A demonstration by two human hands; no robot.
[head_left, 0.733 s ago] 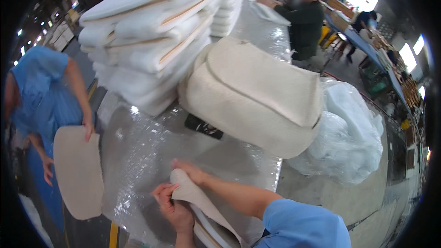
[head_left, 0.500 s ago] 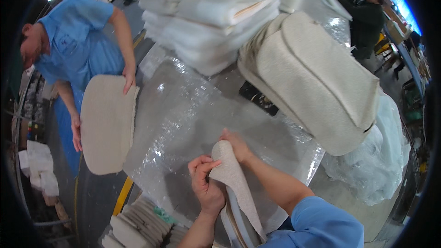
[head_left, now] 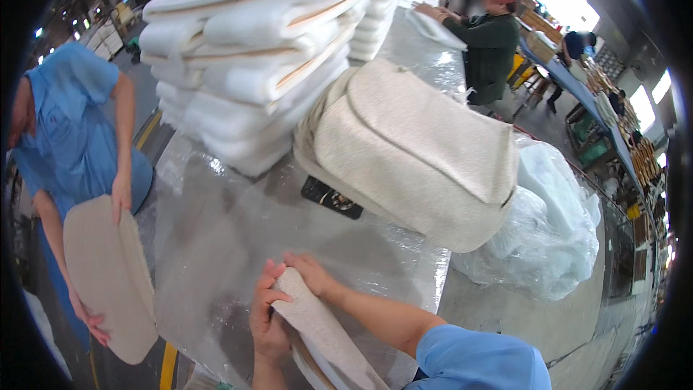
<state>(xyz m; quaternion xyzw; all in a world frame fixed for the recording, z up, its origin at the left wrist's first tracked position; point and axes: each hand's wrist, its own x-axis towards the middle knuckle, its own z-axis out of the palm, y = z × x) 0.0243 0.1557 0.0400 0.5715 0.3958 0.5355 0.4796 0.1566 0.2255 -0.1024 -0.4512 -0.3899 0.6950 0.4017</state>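
Note:
A beige fabric cushion cover point(head_left: 321, 312) stretches away from my body, with a white padding layer showing along its open left side. My left hand point(head_left: 268, 323) pinches the cover near its far end, thumb and fingers closed on the fabric. At that same end my right hand point(head_left: 309, 274) grips the far side of the cover, its fingertips partly hidden behind the edge. Beyond my hands lies a pile of beige fabric covers point(head_left: 426, 144), and a small black object point(head_left: 331, 198) is beside the pile.
Clear plastic film covers the table point(head_left: 209, 267). A tall stack of folded white padding point(head_left: 253, 50) stands at the far left. Plastic-wrapped bundles point(head_left: 541, 224) bulge at the right. A co-worker point(head_left: 79, 123) on the left holds a beige cushion point(head_left: 108, 282); another person point(head_left: 487, 50) works farther back.
The view has turned, so the pile and stack appear farther left. My hands still grip the cover's far end, now closer together. The co-worker's cushion is tilted differently.

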